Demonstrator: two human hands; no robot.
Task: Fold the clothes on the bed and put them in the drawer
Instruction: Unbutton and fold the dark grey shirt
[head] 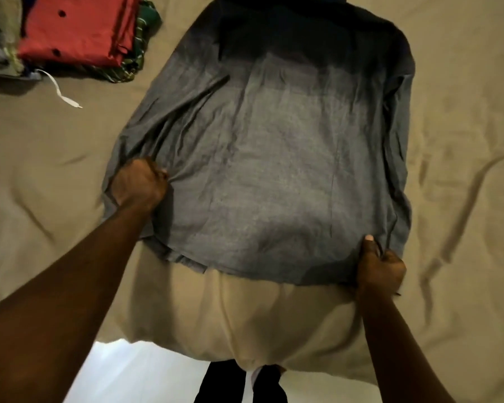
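Note:
A grey garment lies spread flat on the beige bed sheet, its far end in shadow. My left hand grips the garment's left edge in a fist, and the cloth bunches into folds there. My right hand pinches the garment's near right corner, thumb on top. The near hem lies a little back from the bed's front edge.
A stack of folded clothes with a red piece on top sits at the far left of the bed. A white cord trails from it. The bed's front edge and a white floor lie below.

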